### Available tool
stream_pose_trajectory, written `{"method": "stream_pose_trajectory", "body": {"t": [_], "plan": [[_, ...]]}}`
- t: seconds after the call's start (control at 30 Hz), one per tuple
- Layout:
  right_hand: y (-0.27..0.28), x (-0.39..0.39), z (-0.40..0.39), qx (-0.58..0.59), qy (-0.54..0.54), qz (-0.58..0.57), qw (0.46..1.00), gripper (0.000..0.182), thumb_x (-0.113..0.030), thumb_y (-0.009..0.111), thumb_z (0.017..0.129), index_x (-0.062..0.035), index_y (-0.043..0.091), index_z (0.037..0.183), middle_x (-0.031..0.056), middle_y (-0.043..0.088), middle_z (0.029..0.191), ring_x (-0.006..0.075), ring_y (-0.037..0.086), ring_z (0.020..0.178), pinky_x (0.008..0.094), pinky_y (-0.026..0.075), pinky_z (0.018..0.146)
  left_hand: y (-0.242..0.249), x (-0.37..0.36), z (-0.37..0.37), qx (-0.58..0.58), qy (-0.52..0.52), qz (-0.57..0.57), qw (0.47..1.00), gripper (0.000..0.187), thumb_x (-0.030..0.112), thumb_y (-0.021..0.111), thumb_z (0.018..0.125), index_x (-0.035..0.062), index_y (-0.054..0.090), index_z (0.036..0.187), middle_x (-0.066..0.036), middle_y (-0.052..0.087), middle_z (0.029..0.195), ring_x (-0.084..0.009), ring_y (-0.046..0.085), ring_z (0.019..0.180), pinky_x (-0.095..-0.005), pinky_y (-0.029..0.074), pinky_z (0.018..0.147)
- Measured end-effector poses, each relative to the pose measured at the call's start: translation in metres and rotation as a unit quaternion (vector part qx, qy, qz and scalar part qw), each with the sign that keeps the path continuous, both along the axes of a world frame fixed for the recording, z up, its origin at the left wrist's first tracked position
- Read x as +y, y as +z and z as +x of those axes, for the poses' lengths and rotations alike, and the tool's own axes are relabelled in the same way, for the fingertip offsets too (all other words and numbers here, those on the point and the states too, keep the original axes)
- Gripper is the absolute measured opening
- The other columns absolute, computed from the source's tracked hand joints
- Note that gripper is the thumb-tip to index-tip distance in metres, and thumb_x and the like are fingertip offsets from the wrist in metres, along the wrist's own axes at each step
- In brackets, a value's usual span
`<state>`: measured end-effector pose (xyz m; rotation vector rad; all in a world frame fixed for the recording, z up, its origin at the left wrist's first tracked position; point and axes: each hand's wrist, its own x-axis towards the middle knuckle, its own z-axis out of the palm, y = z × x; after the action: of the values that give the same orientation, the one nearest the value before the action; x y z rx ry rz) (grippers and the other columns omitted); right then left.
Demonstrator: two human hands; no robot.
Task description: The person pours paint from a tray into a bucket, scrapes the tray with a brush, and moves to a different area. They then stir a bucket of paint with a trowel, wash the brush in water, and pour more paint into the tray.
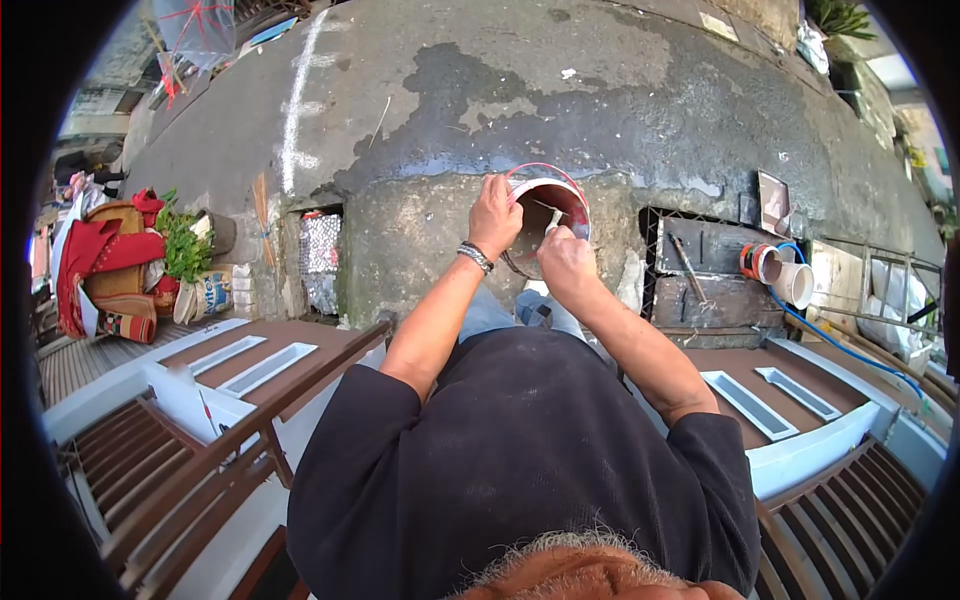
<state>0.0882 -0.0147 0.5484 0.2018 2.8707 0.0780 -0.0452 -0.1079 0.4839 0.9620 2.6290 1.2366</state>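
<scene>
Right hand (567, 262): fingers closed round the pale handle of a tool, at the near edge of the bucket's mouth.
Tool (553, 220): rises from the right hand into the bucket's mouth; its kind cannot be told.
Left hand (495, 218): curled over the bucket's rim, gripping it, left of the right hand and slightly farther out.
Bucket (584, 213): between the two hands and just beyond the right one, mouth tipped towards the person, reddish-brown inside, pale at the rim.
Handle (545, 164): a thin red arc beyond both hands, at the bucket's far side.
Bracelet (475, 257): on the wrist, just behind the left hand.
Jeans (482, 308): below the hands, partly hidden by the shirt (560, 430).
Railing (330, 365): brown, left of and nearer than the left hand.
Boards (700, 252): dark, well to the right of the right hand.
Can (762, 262): orange, right of the boards, beside a white pail (797, 287).
Hose (845, 346): blue, running past the pail, far right of the right hand.
Plant (185, 245): green, far left of the left hand, beside red cloth (110, 250).
Wet patch (450, 100): dark, on the ground beyond both hands.
</scene>
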Motion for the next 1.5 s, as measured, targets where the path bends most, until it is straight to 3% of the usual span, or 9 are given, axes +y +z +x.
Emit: {"method": "stream_pose_trajectory", "body": {"t": [0.23, 0.33, 0.6, 0.87, 1.03, 1.13, 1.17, 1.37, 1.5], "plan": [[-0.014, 0.012, -0.048, -0.102, -0.066, -0.068, 0.990, 0.029, -0.012, 0.062, 0.082, 0.0072, 0.066, 0.104, 0.0210, 0.067, 0.094, 0.0264, 0.073, 0.077, 0.0348, 0.059, 0.060, -0.036, 0.024, -0.056, -0.027, -0.042, -0.028, 0.998, 0.025, 0.005, 0.060, 0.075, 0.0021, 0.049, 0.097, -0.017, 0.054, 0.095, -0.0394, 0.057, 0.092, -0.0486, 0.048, 0.077], [-0.017, 0.003, -0.076, -0.163, -0.125, -0.097, 0.974, 0.026, -0.016, 0.065, 0.080, -0.0031, 0.076, 0.100, 0.0206, 0.069, 0.103, 0.0290, 0.071, 0.092, 0.0386, 0.060, 0.066, -0.046, 0.026, -0.080, -0.038, -0.055, -0.019, 0.998, 0.025, 0.004, 0.060, 0.074, 0.0025, 0.049, 0.096, -0.017, 0.054, 0.095, -0.0392, 0.057, 0.091, -0.0483, 0.048, 0.077], [0.014, -0.006, -0.131, -0.201, -0.156, -0.149, 0.955, 0.023, -0.018, 0.066, 0.080, -0.0061, 0.077, 0.096, 0.0169, 0.071, 0.102, 0.0277, 0.071, 0.096, 0.0370, 0.058, 0.075, -0.052, 0.019, -0.123, -0.051, -0.075, 0.021, 0.996, 0.020, 0.003, 0.059, 0.074, 0.0028, 0.049, 0.091, -0.016, 0.053, 0.089, -0.0383, 0.055, 0.084, -0.0476, 0.046, 0.074], [0.013, 0.002, -0.134, -0.154, -0.206, -0.228, 0.939, 0.030, -0.018, 0.060, 0.082, -0.0024, 0.071, 0.105, 0.0225, 0.068, 0.108, 0.0335, 0.070, 0.097, 0.0440, 0.056, 0.081, -0.062, -0.006, -0.154, -0.072, -0.043, 0.048, 0.995, 0.021, 0.003, 0.060, 0.074, 0.0031, 0.050, 0.092, -0.016, 0.055, 0.090, -0.0380, 0.056, 0.085, -0.0466, 0.046, 0.077], [0.020, 0.002, -0.129, -0.075, -0.284, -0.188, 0.937, 0.036, -0.019, 0.055, 0.086, -0.0034, 0.062, 0.117, 0.0219, 0.067, 0.106, 0.0378, 0.070, 0.092, 0.0500, 0.055, 0.079, -0.061, -0.021, -0.170, -0.191, 0.054, 0.072, 0.977, 0.021, 0.002, 0.061, 0.073, 0.0019, 0.050, 0.090, -0.014, 0.054, 0.086, -0.0316, 0.054, 0.082, -0.0425, 0.045, 0.075], [0.015, -0.002, -0.141, 0.006, -0.288, -0.147, 0.946, 0.039, -0.014, 0.057, 0.083, 0.0078, 0.059, 0.115, 0.0250, 0.065, 0.100, 0.0374, 0.071, 0.084, 0.0459, 0.057, 0.071, -0.057, -0.019, -0.165, -0.205, 0.079, 0.126, 0.967, 0.024, 0.002, 0.061, 0.072, 0.0014, 0.047, 0.091, -0.013, 0.050, 0.086, -0.0271, 0.050, 0.078, -0.0399, 0.044, 0.075], [0.006, -0.004, -0.144, 0.045, -0.259, -0.136, 0.955, 0.037, -0.011, 0.056, 0.084, 0.0107, 0.058, 0.114, 0.0254, 0.064, 0.097, 0.0362, 0.071, 0.078, 0.0437, 0.057, 0.065, -0.055, -0.020, -0.164, -0.214, 0.081, 0.144, 0.963, 0.025, 0.001, 0.060, 0.072, 0.0018, 0.045, 0.092, -0.010, 0.048, 0.086, -0.0218, 0.048, 0.076, -0.0372, 0.044, 0.073], [0.018, -0.027, -0.166, 0.008, -0.163, -0.133, 0.978, 0.035, -0.010, 0.059, 0.082, 0.0084, 0.060, 0.113, 0.0225, 0.065, 0.097, 0.0336, 0.072, 0.078, 0.0418, 0.058, 0.066, -0.041, -0.030, -0.170, -0.296, 0.128, 0.197, 0.926, 0.023, 0.001, 0.059, 0.075, 0.0025, 0.046, 0.094, -0.005, 0.047, 0.088, -0.0151, 0.047, 0.078, -0.0300, 0.044, 0.072], [0.043, -0.027, -0.167, -0.034, -0.121, -0.157, 0.980, 0.031, -0.010, 0.059, 0.082, 0.0048, 0.062, 0.109, 0.0214, 0.065, 0.098, 0.0334, 0.072, 0.079, 0.0423, 0.057, 0.067, -0.053, -0.037, -0.178, -0.225, 0.110, 0.180, 0.951, 0.025, 0.000, 0.059, 0.074, 0.0015, 0.045, 0.094, -0.006, 0.048, 0.082, -0.0166, 0.047, 0.070, -0.0334, 0.044, 0.067]]}}
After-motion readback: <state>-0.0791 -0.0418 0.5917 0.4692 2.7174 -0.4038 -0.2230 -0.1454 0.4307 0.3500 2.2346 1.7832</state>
